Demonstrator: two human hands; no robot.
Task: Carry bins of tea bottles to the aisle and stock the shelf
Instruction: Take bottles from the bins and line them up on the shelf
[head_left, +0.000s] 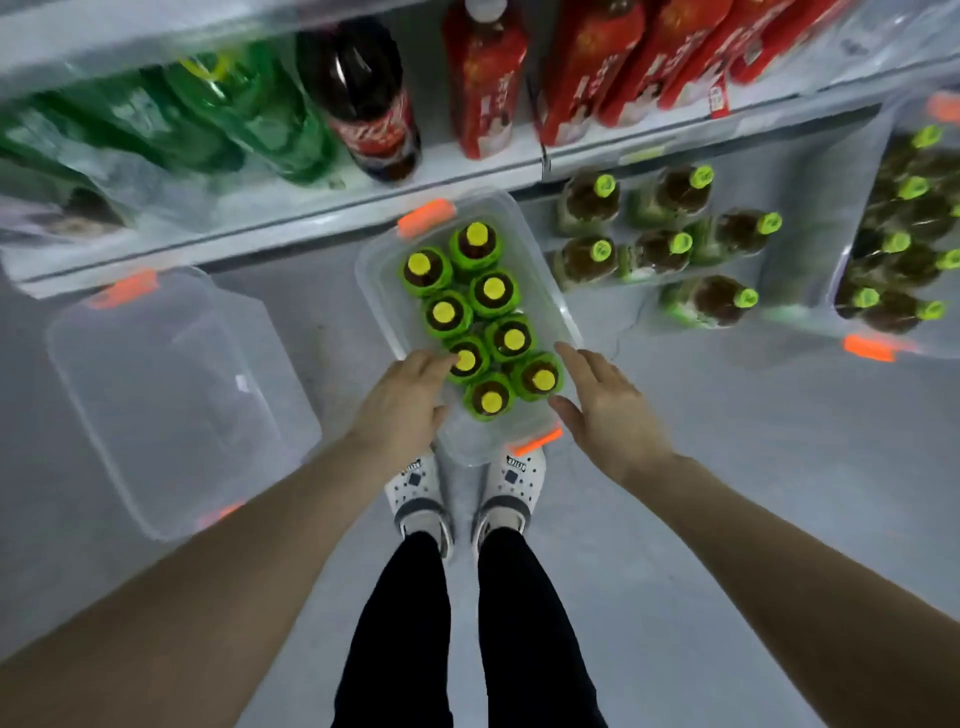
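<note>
1. Tea bottles (480, 317), nine of them, stand upright in a clear plastic bin (379, 291) on the floor (727, 467), so only their yellow caps and green shoulders show; the labels are hidden.
2. The bin's long axis runs from the shelf (291, 228) toward the white shoes (415, 493), slightly askew, with an orange latch (426, 217) at each short end.
3. The left hand (402, 402) hangs open over the near left rim, a fingertip at one cap; contact is unclear.
4. The right hand (602, 402) is spread open beside the near right rim.
5. An empty clear bin (171, 395) sits left; more tea bottles (665, 244) lie blurred on the lower shelf to the right.
</note>
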